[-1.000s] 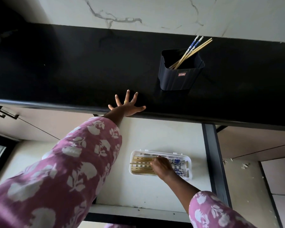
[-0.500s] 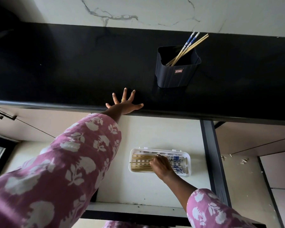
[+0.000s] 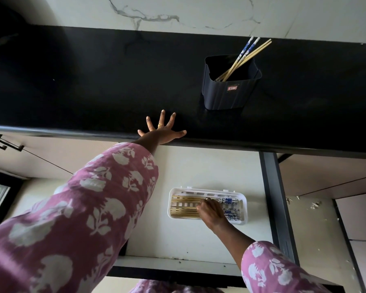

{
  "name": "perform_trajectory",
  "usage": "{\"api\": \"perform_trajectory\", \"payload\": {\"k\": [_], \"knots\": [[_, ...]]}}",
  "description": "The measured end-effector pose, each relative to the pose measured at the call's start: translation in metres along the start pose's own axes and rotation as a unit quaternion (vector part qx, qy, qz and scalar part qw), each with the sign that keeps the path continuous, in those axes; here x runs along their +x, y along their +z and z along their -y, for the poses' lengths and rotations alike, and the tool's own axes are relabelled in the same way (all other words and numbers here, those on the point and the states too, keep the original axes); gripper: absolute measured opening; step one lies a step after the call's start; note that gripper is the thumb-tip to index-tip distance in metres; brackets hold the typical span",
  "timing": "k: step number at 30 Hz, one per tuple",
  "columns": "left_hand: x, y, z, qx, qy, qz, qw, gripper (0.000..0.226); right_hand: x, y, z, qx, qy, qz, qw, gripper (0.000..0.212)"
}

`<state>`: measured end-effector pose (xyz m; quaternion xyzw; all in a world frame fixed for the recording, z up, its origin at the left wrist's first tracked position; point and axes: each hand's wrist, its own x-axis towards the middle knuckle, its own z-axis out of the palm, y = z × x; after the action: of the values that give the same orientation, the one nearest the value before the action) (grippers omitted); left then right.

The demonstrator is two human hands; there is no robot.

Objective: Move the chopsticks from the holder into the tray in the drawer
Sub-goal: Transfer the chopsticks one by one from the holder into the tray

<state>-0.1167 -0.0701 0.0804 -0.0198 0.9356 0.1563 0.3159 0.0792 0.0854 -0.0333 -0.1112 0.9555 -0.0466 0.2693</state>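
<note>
**A:** What was the right hand doing?

**B:** It was down in the white tray, knuckles up, with its fingers curled onto the chopsticks laid there. The back of the hand hid the fingertips. I couldn't tell whether it pinched a stick or only pressed the row flat.

**A:** And the left hand?

**B:** It lay spread flat on the front lip of the black countertop and held nothing. It seemed to be bracing the lean.

**A:** What could have gone wrong?

**B:** If a finger caught a stick while lifting, I think the stick could have flipped over the low rim onto the drawer floor. The tray looked like light plastic sitting loose, so a sideways nudge might have slid it.

**A:** And the rest of the job?

**B:** More chopsticks leaned in the dark holder, back on the counter to the right, with their tips fanned toward the wall. A hasty grab could have tipped the holder or scattered the sticks.

**A:** Was there room to move?

**B:** It was tightest overhead. The counter's edge ran above the back of the drawer, so a hand rising from the tray would have needed to come forward first or risk knocking the wrist. The drawer's dark side wall stood near the tray's right end. Bare floor lay to the tray's left and front, though the left sleeve crossed over that side.
</note>
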Motion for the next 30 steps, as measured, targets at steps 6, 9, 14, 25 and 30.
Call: {"api": "perform_trajectory", "payload": {"k": [6, 9, 14, 25, 30], "knots": [[0.002, -0.001, 0.0, 0.006, 0.005, 0.004, 1.0, 0.082, 0.005, -0.002, 0.003, 0.007, -0.01, -0.005, 1.0, 0.029], [0.002, -0.001, 0.0, 0.006, 0.007, 0.003, 1.0, 0.083, 0.005, -0.004, -0.001, 0.024, 0.0, -0.011, 1.0, 0.028], [0.0, -0.001, 0.0, 0.006, 0.006, 0.0, 1.0, 0.083, 0.01, -0.015, -0.024, 0.002, 0.007, -0.139, 0.99, 0.032], [-0.002, -0.001, -0.001, -0.01, -0.003, -0.006, 1.0, 0.081, 0.029, -0.152, -0.077, 0.004, 0.006, -0.519, 0.855, 0.021], [0.001, -0.003, 0.001, -0.002, -0.004, 0.006, 1.0, 0.081, 0.052, -0.224, -0.102, 0.004, 0.027, -0.594, 0.804, 0.013]]}}
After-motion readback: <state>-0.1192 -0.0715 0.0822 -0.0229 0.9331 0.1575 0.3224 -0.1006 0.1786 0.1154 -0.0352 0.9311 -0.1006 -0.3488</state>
